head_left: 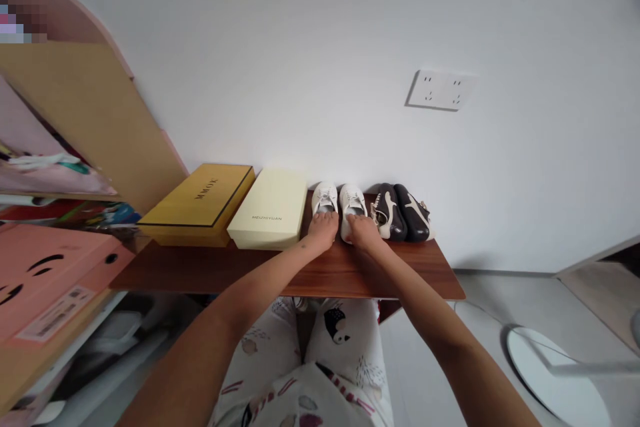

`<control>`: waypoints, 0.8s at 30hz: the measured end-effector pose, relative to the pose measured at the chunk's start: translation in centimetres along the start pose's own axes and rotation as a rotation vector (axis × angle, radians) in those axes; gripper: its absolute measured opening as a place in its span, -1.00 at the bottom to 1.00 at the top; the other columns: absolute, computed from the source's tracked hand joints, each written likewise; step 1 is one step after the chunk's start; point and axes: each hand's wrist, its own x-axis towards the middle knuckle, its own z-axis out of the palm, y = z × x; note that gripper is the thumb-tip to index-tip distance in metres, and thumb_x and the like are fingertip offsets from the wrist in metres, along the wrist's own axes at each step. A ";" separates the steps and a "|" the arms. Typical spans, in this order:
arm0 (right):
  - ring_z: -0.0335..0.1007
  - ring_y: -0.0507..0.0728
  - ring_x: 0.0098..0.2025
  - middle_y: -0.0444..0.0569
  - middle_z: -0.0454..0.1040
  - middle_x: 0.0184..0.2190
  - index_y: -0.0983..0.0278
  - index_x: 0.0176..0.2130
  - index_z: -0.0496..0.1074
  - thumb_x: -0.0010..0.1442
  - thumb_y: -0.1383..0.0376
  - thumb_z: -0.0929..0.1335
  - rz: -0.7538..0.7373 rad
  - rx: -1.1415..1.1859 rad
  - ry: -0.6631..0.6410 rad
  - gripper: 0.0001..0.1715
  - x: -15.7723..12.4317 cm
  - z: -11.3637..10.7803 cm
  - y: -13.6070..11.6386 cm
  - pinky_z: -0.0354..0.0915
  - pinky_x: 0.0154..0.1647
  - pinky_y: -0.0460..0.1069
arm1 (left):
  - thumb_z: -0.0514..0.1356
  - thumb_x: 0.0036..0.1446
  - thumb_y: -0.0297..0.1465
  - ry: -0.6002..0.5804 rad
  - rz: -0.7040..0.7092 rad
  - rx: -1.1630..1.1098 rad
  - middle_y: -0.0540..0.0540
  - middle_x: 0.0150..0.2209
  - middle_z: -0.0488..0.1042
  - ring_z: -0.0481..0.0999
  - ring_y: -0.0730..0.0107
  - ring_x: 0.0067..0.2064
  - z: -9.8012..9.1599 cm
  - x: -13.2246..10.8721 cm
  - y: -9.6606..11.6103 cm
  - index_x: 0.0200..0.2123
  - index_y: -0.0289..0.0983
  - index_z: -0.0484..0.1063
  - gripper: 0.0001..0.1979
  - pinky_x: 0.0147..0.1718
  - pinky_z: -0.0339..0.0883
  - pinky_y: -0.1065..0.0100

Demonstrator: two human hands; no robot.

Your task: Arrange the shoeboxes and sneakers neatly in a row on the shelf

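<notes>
A pair of white lace-up shoes stands side by side on a dark wooden board, toes toward the wall. My left hand (pixel 324 228) is closed over the heel end of the left white shoe (pixel 325 193). At the heel of the right white shoe (pixel 353 195), my right hand (pixel 363 230) grips the collar, its thumb toward the opening. Both hands hide parts of the heels. Just right of my right hand sits a pair of black shoes (pixel 393 217) with cream markings. A pale yellow shoe box (pixel 273 203) lies closed to the left of my left hand.
The wooden board (pixel 200 272) runs along the white wall. At its left end lies a golden-yellow box (pixel 205 197). A pink box (pixel 50 273) and shelving stand at far left. Wall sockets (pixel 440 90) sit above right; a round white base (pixel 555 373) rests on the floor.
</notes>
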 end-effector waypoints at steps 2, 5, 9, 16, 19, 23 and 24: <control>0.45 0.29 -0.01 0.24 0.52 -0.03 0.32 -0.04 0.35 0.11 0.31 0.42 -0.002 -0.006 -0.005 -0.60 0.2 0.2 0.0 0.23 -0.03 0.05 | 0.40 -0.05 -0.51 -0.009 -0.001 -0.001 -0.38 -0.06 0.47 0.43 -0.09 0.06 0.1 0.1 -0.2 -0.06 -0.35 0.30 -0.51 0.04 0.16 0.10; 0.45 0.29 -0.01 0.23 0.52 -0.01 0.32 -0.06 0.35 0.10 0.29 0.43 -0.013 -0.018 -0.010 -0.60 0.4 0.3 0.1 0.23 -0.02 0.04 | 0.42 -0.07 -0.50 -0.022 0.003 0.018 -0.38 -0.06 0.47 0.42 -0.09 0.08 0.1 0.1 -0.3 -0.05 -0.36 0.29 -0.48 0.05 0.17 0.10; 0.45 0.29 -0.01 0.24 0.51 -0.01 0.33 -0.05 0.35 0.11 0.28 0.43 -0.010 -0.021 -0.009 -0.59 0.7 0.4 0.0 0.24 -0.03 0.04 | 0.42 -0.07 -0.49 -0.030 0.002 0.048 -0.34 -0.07 0.48 0.43 -0.05 0.08 -0.1 0.2 -0.1 -0.05 -0.32 0.29 -0.48 0.05 0.18 0.12; 0.38 0.32 0.05 0.23 0.46 0.02 0.32 0.02 0.33 0.12 0.27 0.43 0.018 0.014 0.060 -0.51 0.2 1.2 -0.2 0.23 0.03 0.07 | 0.39 -0.04 -0.48 0.000 -0.026 0.037 -0.38 -0.03 0.44 0.39 -0.09 0.10 -0.5 -0.4 0.1 -0.04 -0.36 0.30 -0.50 0.08 0.16 0.10; 0.32 0.33 0.10 0.23 0.39 0.08 0.30 0.08 0.32 0.18 0.23 0.40 0.022 0.114 0.163 -0.50 -0.8 1.6 0.8 0.21 0.09 0.11 | 0.37 0.02 -0.39 0.057 -0.036 -0.002 -0.40 0.03 0.39 0.35 -0.11 0.13 -1.0 -0.7 0.7 0.01 -0.35 0.28 -0.49 0.11 0.14 0.07; 0.27 0.33 0.13 0.23 0.38 0.09 0.32 0.10 0.34 0.24 0.18 0.34 0.045 0.326 0.415 -0.53 -2.5 1.7 4.9 0.19 0.15 0.16 | 0.28 0.12 -0.33 0.150 0.074 -0.181 -0.34 0.11 0.34 0.30 -0.05 0.19 -0.9 -0.2 3.1 0.16 -0.29 0.21 -0.44 0.17 0.11 0.07; 0.27 0.34 0.13 0.23 0.39 0.07 0.32 0.09 0.35 0.24 0.18 0.33 0.085 0.368 0.479 -0.53 -3.0 1.8 6.4 0.18 0.16 0.18 | 0.26 0.14 -0.33 0.156 0.114 -0.247 -0.32 0.13 0.33 0.30 -0.02 0.21 -0.6 0.1 4.1 0.18 -0.28 0.19 -0.43 0.19 0.11 0.08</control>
